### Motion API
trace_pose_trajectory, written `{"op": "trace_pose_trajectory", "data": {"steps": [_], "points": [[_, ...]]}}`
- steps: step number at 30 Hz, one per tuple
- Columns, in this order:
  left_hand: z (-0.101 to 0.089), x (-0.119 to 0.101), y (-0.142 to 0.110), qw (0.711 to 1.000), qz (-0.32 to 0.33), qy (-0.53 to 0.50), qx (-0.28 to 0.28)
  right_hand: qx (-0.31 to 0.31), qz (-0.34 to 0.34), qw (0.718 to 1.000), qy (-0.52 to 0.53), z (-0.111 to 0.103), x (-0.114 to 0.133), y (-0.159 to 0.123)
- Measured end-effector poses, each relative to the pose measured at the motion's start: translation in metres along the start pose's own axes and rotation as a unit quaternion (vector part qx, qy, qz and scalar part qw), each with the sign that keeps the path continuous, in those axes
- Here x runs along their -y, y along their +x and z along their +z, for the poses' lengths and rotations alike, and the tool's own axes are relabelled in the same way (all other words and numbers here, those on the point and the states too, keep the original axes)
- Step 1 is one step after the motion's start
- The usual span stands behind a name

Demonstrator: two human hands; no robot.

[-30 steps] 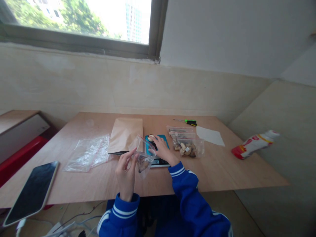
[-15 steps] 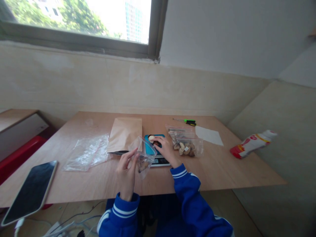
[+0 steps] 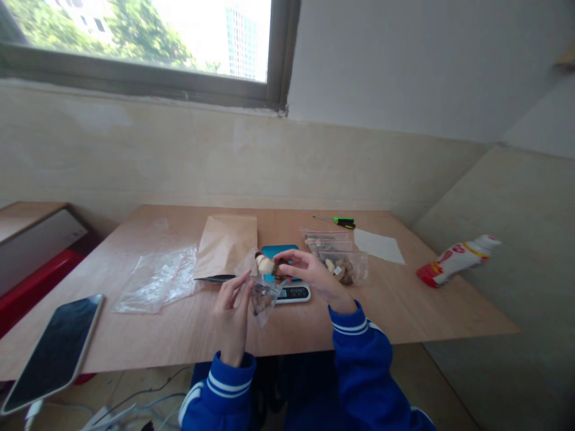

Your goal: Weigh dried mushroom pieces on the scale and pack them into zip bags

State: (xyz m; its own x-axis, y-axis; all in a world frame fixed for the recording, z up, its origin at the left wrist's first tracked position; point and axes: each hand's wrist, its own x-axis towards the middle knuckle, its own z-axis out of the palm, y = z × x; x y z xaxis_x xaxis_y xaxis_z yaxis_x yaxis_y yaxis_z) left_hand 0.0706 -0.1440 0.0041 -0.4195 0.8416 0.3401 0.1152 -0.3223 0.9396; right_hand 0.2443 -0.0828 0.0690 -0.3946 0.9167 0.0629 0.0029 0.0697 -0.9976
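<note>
1. At far left, my smartphone (image 3: 54, 350) appears to jut past the front edge of the counter (image 3: 126, 341), plugged into a white cable (image 3: 34, 413); a snagged cord could drag it off.
2. Clear plastic bags (image 3: 155, 281) lie loose beside a brown paper pouch (image 3: 228, 245); a careless sweep of my left sleeve (image 3: 229, 383) might scatter them.
3. My left hand (image 3: 231, 311) pinches a small zip bag (image 3: 264, 301), brown bits in its lower part. Should the pinch slacken, the limp mouth could fold inward, or the bag drop and spill.
4. Mushroom pieces (image 3: 266, 265), pale and brown, are poised at the bag's mouth; catching on its thin rim, they could tumble onto the kitchen scale (image 3: 295, 293) below. A sagging bag might skew a reading; whether it touches the scale, I cannot tell.
5. My right hand (image 3: 317, 276) clasps those pieces in its fingertips; irregular shapes and a light hold could cost me one.
6. Just beyond my right wrist sit filled zip bags (image 3: 345, 269), seals too small to judge; a sideways knock could empty an open one.
7. At far right, well apart, a red-and-white bottle (image 3: 453, 263) risks only a stray elbow.
</note>
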Motion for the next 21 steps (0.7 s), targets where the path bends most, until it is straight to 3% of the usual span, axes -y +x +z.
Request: {"op": "trace_pose_trajectory", "data": {"steps": [5, 11, 16, 19, 21], "points": [[0.001, -0.003, -0.003, 1.000, 0.007, -0.014, -0.018, 0.000, -0.005, 0.996, -0.089, 0.004, 0.006, -0.002], [0.003, -0.008, -0.004, 1.000, 0.008, -0.011, -0.028, -0.025, -0.028, 0.992, -0.117, 0.011, 0.007, -0.002], [0.004, -0.010, -0.008, 0.999, 0.018, -0.014, -0.048, -0.030, -0.084, 0.981, -0.172, 0.023, 0.017, -0.007], [0.004, -0.012, -0.011, 0.997, 0.026, -0.006, -0.072, -0.072, -0.148, 0.966, -0.198, 0.022, 0.023, -0.016], [0.004, -0.012, -0.012, 0.995, 0.024, -0.001, -0.094, -0.112, -0.155, 0.963, -0.190, 0.018, 0.019, -0.024]]}}
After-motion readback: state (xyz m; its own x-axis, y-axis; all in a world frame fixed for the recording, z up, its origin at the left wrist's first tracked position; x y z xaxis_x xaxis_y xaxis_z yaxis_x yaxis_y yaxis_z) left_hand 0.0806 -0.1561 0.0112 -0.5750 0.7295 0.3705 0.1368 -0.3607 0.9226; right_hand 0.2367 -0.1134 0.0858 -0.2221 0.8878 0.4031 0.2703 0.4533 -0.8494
